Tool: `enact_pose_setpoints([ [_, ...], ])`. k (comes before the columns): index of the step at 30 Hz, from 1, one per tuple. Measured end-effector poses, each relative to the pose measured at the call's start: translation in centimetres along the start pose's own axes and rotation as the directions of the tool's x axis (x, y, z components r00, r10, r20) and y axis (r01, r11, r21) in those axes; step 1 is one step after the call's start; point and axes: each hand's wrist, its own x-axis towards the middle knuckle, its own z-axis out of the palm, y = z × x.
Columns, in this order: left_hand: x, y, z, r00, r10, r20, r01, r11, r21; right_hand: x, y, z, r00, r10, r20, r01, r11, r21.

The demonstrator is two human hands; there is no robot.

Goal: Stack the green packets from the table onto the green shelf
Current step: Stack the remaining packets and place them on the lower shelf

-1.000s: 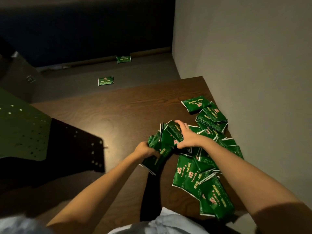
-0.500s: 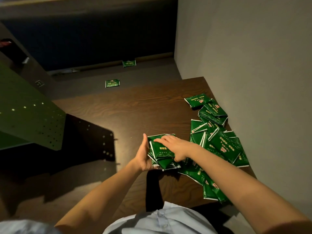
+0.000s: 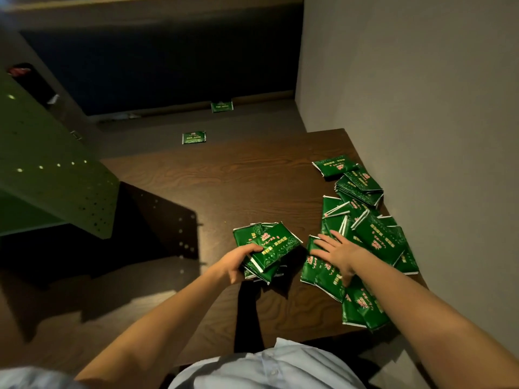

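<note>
While left hand point(image 3: 237, 262) holds bundle point(image 3: 266, 249) — right hand point(image 3: 338, 252) flat.

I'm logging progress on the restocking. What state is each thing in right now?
Left hand: closed around a bundle of packets.
Bundle of packets: gathered, held over the table.
Right hand: open, fingers spread flat on the pile.
Pile of packets: loose and overlapping on the table.
Two packets: lying on the floor.
</note>
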Motion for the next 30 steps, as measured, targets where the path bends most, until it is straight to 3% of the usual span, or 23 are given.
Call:
enact_pose_setpoints([
  [5,-1.0,-0.3,-0.9,1.0,0.014,0.016,-0.014,1.0,0.005,1.6,-1.8,-0.5,0.989,-0.123,-0.078,0.108,0.979,-0.172],
  [10,-2.2,-0.5,-2.1,0.998,0.059,-0.036,-0.06,0.998,-0.016,2.8,-2.9,-2.5,0.985,-0.125,-0.119,0.104,0.98,-0.169],
  [22,-6.1,-1.7,-9.0,0.969,0.108,-0.224,-0.146,0.976,-0.162,6.1,-3.7,-6.6,0.992,-0.13,-0.008,0.129,0.991,-0.018],
  [25,-6.5,-2.4,-10.5,0.96,0.113,-0.257,-0.168,0.965,-0.203,5.6,-4.6,-8.3,0.99,-0.099,-0.097,0.116,0.974,0.194],
  [27,-7.1,-2.7,-11.3,0.938,0.14,-0.316,-0.228,0.937,-0.264,4.9,-5.5,-10.2,0.984,-0.047,-0.171,0.131,0.845,0.518],
  [30,-7.7,-2.9,-12.6,0.892,0.223,-0.394,-0.362,0.874,-0.325,3.7,-7.6,-13.2,0.968,0.061,-0.243,0.198,0.405,0.893],
])
